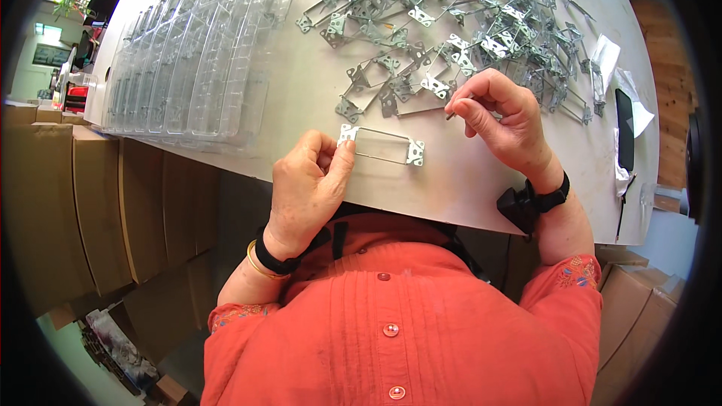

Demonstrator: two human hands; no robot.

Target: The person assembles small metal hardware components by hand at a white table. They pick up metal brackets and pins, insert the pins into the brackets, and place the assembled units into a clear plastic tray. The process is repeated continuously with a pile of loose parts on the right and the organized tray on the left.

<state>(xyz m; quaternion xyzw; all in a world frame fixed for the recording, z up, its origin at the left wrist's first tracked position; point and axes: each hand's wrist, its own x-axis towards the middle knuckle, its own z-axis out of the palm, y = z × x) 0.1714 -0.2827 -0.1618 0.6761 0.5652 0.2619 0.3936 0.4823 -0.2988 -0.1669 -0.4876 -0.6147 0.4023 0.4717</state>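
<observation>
Far to the left of the left hand's grip, brown cardboard boxes (98, 203) stand beside the table, below its edge. Up and left of that grip, a row of clear plastic trays (188, 60) lies overlapping along the pale table (466, 188), running away toward the far end.

At the table's near edge the left hand (304, 188) pinches one corner plate of a rectangular metal frame (381, 145) between thumb and forefinger; the fingers are closed on that plate, and the frame stretches out to the right of the pinch, lying flat or nearly flat on the table top. A black strap and a gold bangle (259, 267) sit on that wrist, below the grip.

Just right of the frame's free end, the right hand (505, 124) is raised a little above the table, its thumb and forefinger nipped together on a small thin pin-like part (451, 113) whose tip pokes out to the left; what kind of part it is cannot be told. This hand and the frame are near but apart. A black wrist strap with a small black device (526, 203) sits below that grip.

Above and behind both grips, a big loose heap of similar metal frames (451, 22) covers the far table. Right of the right hand's grip, a dark flat phone-like object (624, 129) lies on crumpled white paper (613, 60) near the table's right edge.
</observation>
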